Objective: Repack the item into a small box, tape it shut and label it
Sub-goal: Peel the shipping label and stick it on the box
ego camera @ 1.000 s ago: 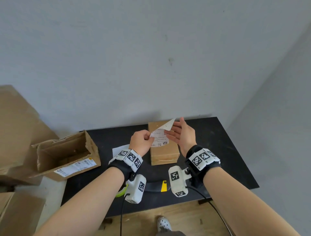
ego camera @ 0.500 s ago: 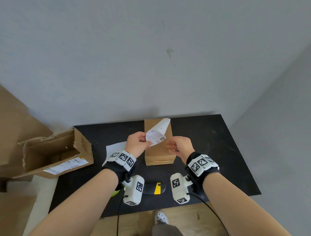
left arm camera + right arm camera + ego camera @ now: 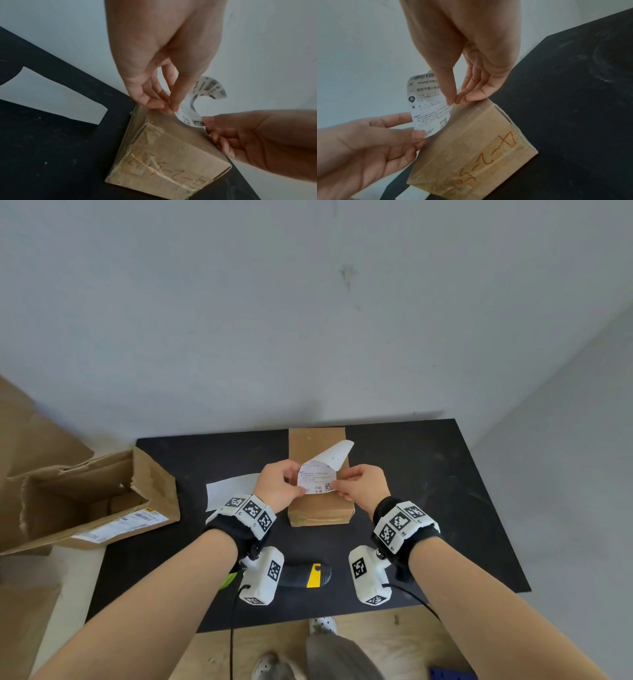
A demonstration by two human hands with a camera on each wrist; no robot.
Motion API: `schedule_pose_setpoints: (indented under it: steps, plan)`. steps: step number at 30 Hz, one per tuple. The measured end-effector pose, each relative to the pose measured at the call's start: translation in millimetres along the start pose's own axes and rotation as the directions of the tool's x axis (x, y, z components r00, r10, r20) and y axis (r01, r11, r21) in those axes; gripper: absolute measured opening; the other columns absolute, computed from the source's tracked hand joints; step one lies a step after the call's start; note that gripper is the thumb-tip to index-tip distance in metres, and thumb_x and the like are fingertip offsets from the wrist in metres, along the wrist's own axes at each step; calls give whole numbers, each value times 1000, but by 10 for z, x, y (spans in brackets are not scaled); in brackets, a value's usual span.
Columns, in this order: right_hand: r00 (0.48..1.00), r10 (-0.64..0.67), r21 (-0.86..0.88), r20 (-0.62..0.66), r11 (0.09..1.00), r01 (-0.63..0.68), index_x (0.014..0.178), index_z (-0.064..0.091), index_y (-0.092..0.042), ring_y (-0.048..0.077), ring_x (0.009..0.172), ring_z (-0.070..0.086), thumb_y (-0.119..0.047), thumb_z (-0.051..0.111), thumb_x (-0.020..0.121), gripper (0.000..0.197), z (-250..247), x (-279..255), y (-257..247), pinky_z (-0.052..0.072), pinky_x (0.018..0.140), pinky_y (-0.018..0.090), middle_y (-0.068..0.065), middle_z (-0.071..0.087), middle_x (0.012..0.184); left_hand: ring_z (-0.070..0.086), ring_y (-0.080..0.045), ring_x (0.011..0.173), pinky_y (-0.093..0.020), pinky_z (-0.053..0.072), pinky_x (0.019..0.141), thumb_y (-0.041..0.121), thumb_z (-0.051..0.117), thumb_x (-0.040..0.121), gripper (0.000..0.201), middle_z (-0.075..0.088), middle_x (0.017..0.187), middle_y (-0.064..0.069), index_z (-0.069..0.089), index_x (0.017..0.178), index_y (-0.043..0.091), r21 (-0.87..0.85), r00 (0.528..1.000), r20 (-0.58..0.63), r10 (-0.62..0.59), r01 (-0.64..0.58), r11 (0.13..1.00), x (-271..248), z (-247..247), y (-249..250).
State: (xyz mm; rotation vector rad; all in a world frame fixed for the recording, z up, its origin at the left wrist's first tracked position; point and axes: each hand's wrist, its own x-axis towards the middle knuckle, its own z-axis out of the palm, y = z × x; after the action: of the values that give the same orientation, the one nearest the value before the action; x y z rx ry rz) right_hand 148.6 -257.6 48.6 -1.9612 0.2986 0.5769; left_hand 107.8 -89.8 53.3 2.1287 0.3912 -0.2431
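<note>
A small brown taped box (image 3: pixel 318 508) with orange handwriting on its top (image 3: pixel 488 155) stands in the middle of the black table (image 3: pixel 428 491). Both hands hold a white printed label (image 3: pixel 317 481) just over the box top; its far end curls upward (image 3: pixel 339 455). My left hand (image 3: pixel 301 489) pinches the label's left corner (image 3: pixel 178 112) between thumb and fingers. My right hand (image 3: pixel 337 486) pinches the right corner (image 3: pixel 449 106). I cannot tell whether the label touches the box.
A white backing sheet (image 3: pixel 229 494) lies on the table left of the box. A larger open cardboard box (image 3: pixel 96 501) lies on its side at the table's left edge. A black and yellow tool (image 3: pixel 305 575) rests near the front edge. The wall is close behind.
My right hand, open beside the label a second ago, has come in and pinched its right corner. Both hands have lowered the label toward the box top.
</note>
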Motion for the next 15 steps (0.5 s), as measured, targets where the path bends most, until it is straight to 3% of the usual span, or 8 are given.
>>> schedule_pose_setpoints:
  steps: [2, 5, 10, 15]
  plan:
    - [1000, -17, -74, -26, 997, 15, 87, 57, -16, 17, 76, 67, -14, 82, 69, 31, 10, 5, 12, 57, 79, 34, 6, 70, 82, 62, -15, 98, -23, 47, 82, 7, 75, 77, 32, 68, 107, -4, 64, 106, 10, 19, 1000, -16, -3, 4, 1000, -1, 37, -6]
    - [998, -49, -186, -50, 982, 39, 91, 56, -16, 17, 84, 67, -17, 80, 72, 31, 5, -5, -4, 52, 69, 24, 4, 69, 91, 62, -15, 91, -23, 48, 76, 10, 76, 76, 36, 68, 103, -4, 61, 108, 10, 41, 999, -51, -12, 14, 999, -4, 69, 0]
    - [995, -73, -255, -61, 965, 55, 96, 55, -14, 17, 88, 66, -16, 77, 74, 31, 7, -36, -18, 52, 72, 26, 4, 69, 95, 61, -14, 85, -22, 47, 71, 14, 77, 76, 43, 66, 95, -2, 56, 115, 13, 82, 998, -61, -22, 27, 996, -11, 102, 17]
    - [994, -85, -283, -74, 957, 61, 94, 55, -16, 16, 86, 63, -17, 76, 76, 28, 13, -47, -31, 47, 69, 24, 3, 66, 94, 60, -13, 84, -24, 47, 73, 14, 77, 76, 45, 67, 95, -3, 55, 115, 12, 111, 998, -51, -44, 49, 993, 6, 94, 39]
